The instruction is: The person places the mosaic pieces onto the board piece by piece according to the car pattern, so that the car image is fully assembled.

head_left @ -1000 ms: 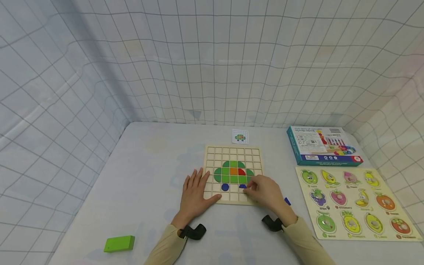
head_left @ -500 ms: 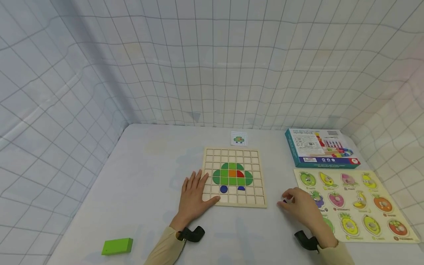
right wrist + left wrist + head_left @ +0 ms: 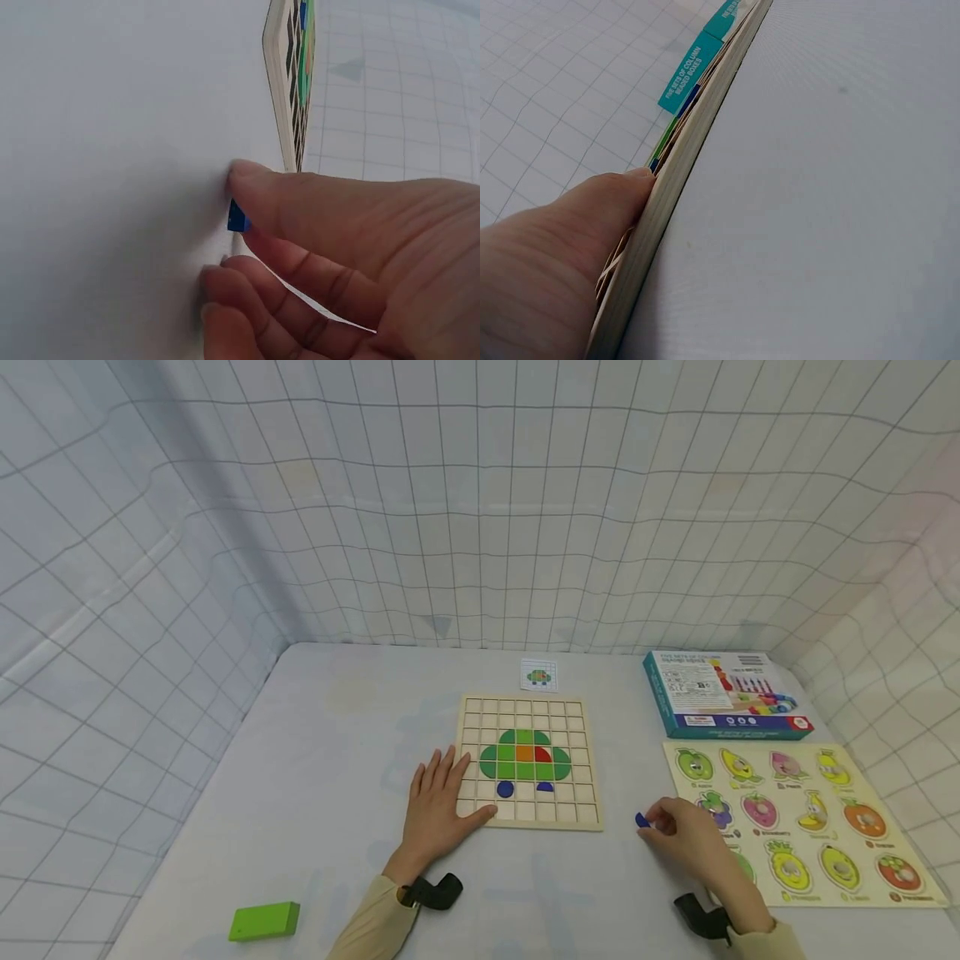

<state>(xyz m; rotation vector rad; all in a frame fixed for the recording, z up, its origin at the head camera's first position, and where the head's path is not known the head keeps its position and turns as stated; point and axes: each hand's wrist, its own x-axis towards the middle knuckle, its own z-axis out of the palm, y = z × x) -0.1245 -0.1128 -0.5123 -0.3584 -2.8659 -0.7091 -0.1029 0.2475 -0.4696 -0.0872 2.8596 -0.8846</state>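
A wooden grid board [image 3: 525,822] lies on the table with green, orange, red and blue pieces set in its squares. Along its lower part sit a blue round piece [image 3: 506,789] and a blue half-circle piece [image 3: 545,787]. My left hand [image 3: 438,810] rests with spread fingers on the board's left edge, its thumb [image 3: 607,202] over the near rim in the left wrist view. To the right of the board, my right hand [image 3: 686,835] pinches a small blue half-circle block [image 3: 237,216] between thumb and forefinger, close over the table.
A small pattern card [image 3: 539,676] lies behind the board. At right are a printed box [image 3: 727,697] and a fruit puzzle board [image 3: 806,827], whose left edge my right hand overlaps. A green block [image 3: 264,922] sits at the front left.
My right hand has left the half-circle piece on the board and moved right to the other blue block, which it now pinches. The left hand has stayed in place.
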